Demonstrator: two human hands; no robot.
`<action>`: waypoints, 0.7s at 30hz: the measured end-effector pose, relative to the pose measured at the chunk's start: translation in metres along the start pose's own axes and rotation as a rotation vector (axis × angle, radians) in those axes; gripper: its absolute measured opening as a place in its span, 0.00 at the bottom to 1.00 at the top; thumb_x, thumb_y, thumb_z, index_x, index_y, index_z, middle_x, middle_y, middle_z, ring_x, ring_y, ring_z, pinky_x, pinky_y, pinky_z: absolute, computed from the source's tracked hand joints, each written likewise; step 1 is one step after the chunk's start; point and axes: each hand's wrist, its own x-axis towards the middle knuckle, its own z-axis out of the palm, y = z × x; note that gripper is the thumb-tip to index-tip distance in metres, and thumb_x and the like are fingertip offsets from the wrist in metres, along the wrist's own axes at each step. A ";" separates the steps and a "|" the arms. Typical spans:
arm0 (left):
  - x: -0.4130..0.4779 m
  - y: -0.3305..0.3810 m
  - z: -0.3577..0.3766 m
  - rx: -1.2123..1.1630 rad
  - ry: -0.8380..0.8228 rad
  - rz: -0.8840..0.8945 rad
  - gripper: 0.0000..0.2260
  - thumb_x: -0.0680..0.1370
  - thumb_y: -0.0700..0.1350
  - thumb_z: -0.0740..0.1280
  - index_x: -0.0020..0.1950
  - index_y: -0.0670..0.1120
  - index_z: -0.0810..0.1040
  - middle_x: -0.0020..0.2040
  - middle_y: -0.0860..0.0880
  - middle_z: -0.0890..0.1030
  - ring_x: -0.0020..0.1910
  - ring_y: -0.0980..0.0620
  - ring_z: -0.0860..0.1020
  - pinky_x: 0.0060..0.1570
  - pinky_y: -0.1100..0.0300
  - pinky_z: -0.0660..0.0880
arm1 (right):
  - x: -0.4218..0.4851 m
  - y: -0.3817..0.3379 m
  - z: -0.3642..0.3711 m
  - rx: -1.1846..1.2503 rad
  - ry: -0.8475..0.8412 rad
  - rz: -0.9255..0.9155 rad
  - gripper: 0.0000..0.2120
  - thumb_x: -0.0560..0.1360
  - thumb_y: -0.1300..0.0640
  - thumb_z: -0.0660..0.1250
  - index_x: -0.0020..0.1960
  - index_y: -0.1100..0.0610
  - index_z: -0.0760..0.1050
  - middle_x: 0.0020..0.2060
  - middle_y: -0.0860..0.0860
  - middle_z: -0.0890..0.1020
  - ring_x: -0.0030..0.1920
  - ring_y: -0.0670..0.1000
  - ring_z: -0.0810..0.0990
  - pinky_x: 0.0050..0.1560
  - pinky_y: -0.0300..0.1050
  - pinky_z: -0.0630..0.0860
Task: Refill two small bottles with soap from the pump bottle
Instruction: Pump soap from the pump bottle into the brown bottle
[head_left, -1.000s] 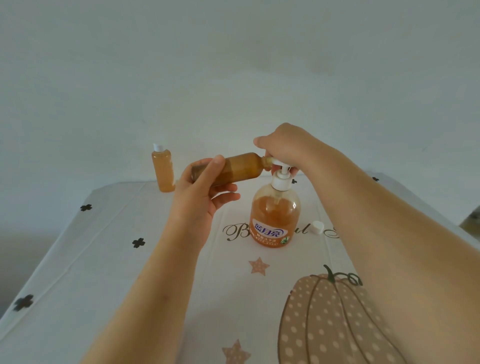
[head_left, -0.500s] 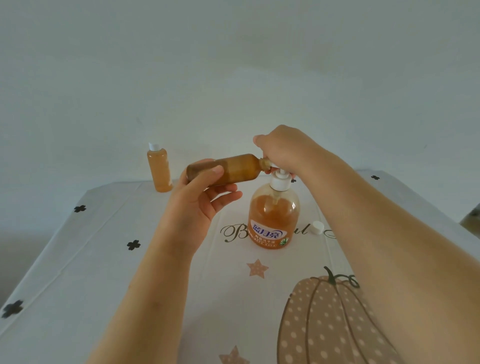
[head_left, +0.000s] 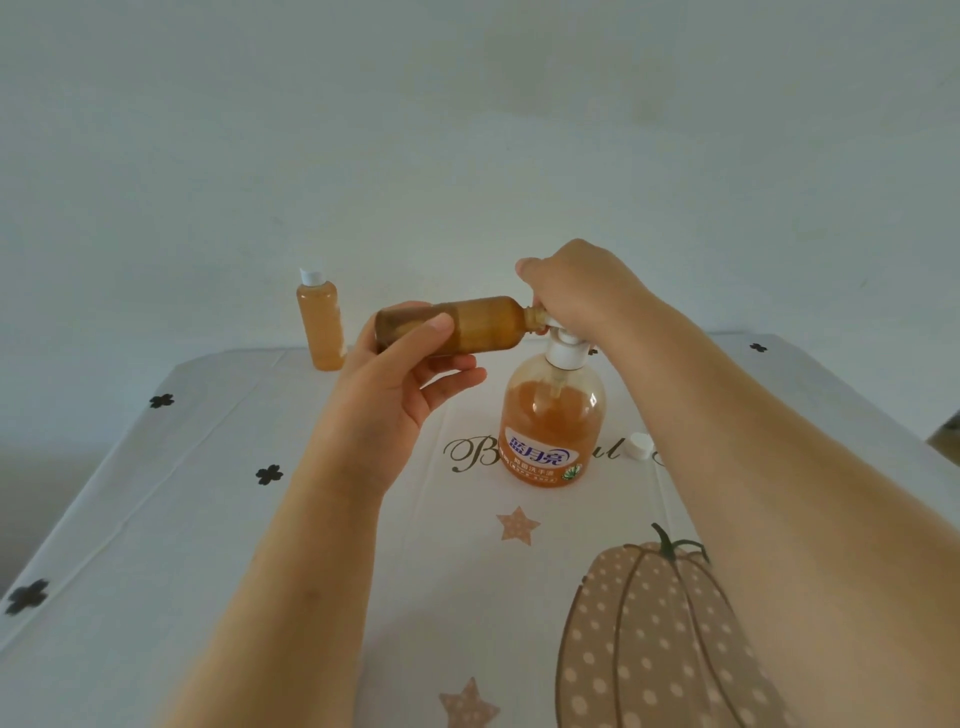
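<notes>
Uncapped small bottle (head_left: 457, 325), centre frame, held horizontal in the clamped grip of the left hand (head_left: 395, 395), neck at the nozzle of the pump bottle (head_left: 550, 426) on the bench (head_left: 208, 519); right hand (head_left: 576, 291) grip curled over the pump head (head_left: 565, 347); risk: neck slips off nozzle, soap spills.

Table (head_left: 208, 571) w/ white tablecloth; printed pumpkin (head_left: 649, 649) at near-right, tan star (head_left: 517, 525) mid-table, black clover marks (head_left: 268, 474) along left side, dark script lettering (head_left: 467, 454) across the middle. Pump bottle (head_left: 550, 431) stands upright approx. center, on the lettering, part full of orange soap. Small capped bottle (head_left: 320, 325) upright at far edge, left of center, well apart from it. White cap (head_left: 638, 447) lies near the pump bottle, on its right, not touching.
</notes>
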 end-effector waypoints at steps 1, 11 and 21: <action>-0.001 0.000 0.001 -0.009 -0.002 -0.002 0.15 0.73 0.41 0.69 0.59 0.40 0.73 0.44 0.44 0.82 0.38 0.48 0.82 0.42 0.56 0.80 | 0.004 0.000 -0.002 0.014 0.002 0.014 0.13 0.83 0.53 0.56 0.49 0.58 0.76 0.33 0.50 0.73 0.31 0.50 0.71 0.32 0.43 0.69; -0.001 0.003 -0.004 -0.033 -0.047 -0.051 0.11 0.71 0.35 0.70 0.51 0.41 0.73 0.42 0.41 0.83 0.39 0.43 0.84 0.40 0.56 0.81 | 0.004 -0.011 -0.007 -0.022 -0.035 0.069 0.21 0.81 0.50 0.56 0.38 0.60 0.79 0.23 0.51 0.79 0.29 0.54 0.78 0.38 0.44 0.74; 0.007 -0.004 -0.012 0.053 -0.056 -0.047 0.13 0.69 0.38 0.72 0.50 0.43 0.74 0.42 0.44 0.83 0.39 0.45 0.84 0.41 0.56 0.81 | 0.013 0.000 0.008 -0.124 -0.046 0.024 0.12 0.81 0.59 0.54 0.40 0.57 0.70 0.34 0.52 0.73 0.33 0.51 0.70 0.32 0.44 0.65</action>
